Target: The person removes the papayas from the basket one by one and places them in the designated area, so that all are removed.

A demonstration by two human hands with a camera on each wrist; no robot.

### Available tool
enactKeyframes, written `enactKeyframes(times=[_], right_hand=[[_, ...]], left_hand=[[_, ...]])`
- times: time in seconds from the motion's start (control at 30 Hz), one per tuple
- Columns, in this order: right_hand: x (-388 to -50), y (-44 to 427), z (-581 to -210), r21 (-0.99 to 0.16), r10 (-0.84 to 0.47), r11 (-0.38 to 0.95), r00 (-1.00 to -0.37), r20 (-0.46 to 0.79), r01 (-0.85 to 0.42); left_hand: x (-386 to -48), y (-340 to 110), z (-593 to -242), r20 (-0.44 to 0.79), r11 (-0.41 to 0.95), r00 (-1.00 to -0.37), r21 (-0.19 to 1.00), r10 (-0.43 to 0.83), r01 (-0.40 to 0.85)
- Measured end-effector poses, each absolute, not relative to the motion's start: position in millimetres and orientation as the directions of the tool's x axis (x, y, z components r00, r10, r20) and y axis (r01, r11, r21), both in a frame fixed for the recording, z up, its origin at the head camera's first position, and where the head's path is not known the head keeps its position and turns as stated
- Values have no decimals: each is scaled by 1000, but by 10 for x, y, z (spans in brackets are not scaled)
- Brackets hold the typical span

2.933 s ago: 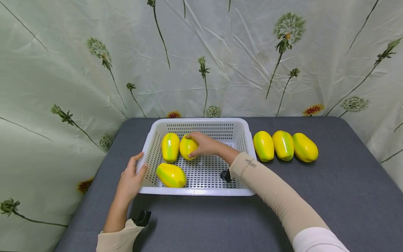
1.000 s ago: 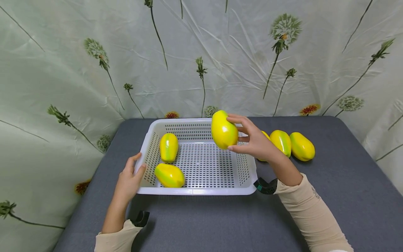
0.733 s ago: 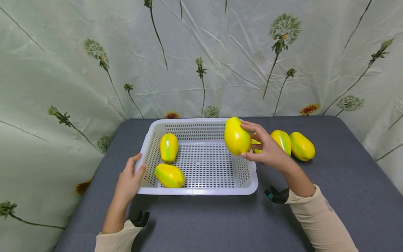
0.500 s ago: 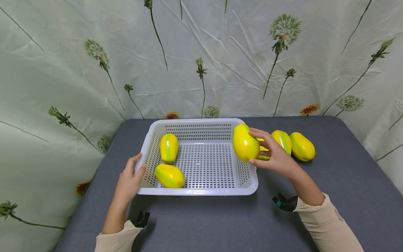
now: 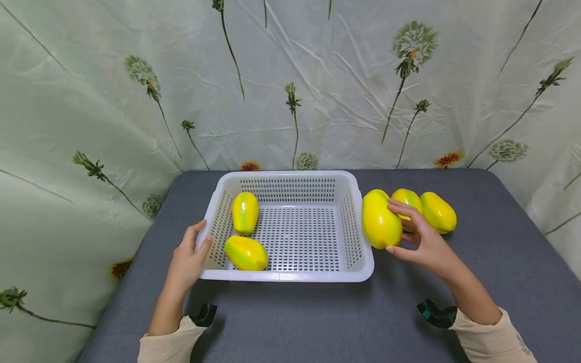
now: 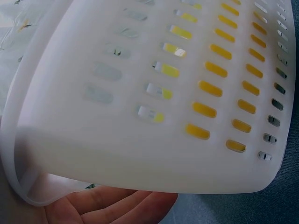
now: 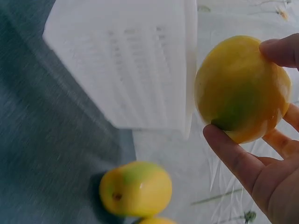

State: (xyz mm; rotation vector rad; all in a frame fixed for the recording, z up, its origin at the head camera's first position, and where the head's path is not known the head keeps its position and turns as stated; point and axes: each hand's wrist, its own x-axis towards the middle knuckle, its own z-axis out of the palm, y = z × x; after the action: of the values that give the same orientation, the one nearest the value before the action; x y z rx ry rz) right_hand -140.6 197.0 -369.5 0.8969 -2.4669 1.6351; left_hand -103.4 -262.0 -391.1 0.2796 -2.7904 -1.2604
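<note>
My right hand point(image 5: 424, 242) holds a yellow papaya point(image 5: 380, 222) with a green patch, thumb and fingers spread round it. In the right wrist view the held papaya point(image 7: 240, 88) is beside the basket's rim, off the table. Partly behind it in the head view are three more papayas in a row, the rightmost papaya point(image 5: 438, 212) showing most. My left hand point(image 5: 186, 259) grips the left rim of a white perforated plastic basket point(image 5: 286, 276); in the left wrist view its fingers point(image 6: 126, 205) lie along the basket's edge. Two papayas, one upright point(image 5: 245, 213) and one slanted point(image 5: 246, 253), lie inside on the left.
Dark grey cloth covers the table point(image 5: 317, 322). Behind and to the left hangs a pale curtain point(image 5: 272, 75) printed with dandelions. Each wrist carries a black camera mount, such as the right mount point(image 5: 437, 313).
My right hand has lifted a papaya out of the basket and carried it rightward, past the right rim, lowering it beside the row. My left hand has stayed at the rim.
</note>
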Motion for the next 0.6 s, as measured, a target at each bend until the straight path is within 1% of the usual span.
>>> enactKeyframes(times=[0.13, 0.43, 0.6], right_hand=[[-1321, 2085, -3802, -821, -427, 297, -837, 342, -488], [-1171, 2232, -4071, -845, -434, 345, -868, 242, -408], [-1120, 2251, -4189, -865, -438, 367, -884, 163, -341]], left_hand=[[-1036, -2614, -3915, -6, 650, -981, 748, -192, -132], [-1032, -2616, -3915, 1, 649, -982, 751, -190, -125], [-1031, -2613, -3913, 2, 646, -982, 753, -188, -123]])
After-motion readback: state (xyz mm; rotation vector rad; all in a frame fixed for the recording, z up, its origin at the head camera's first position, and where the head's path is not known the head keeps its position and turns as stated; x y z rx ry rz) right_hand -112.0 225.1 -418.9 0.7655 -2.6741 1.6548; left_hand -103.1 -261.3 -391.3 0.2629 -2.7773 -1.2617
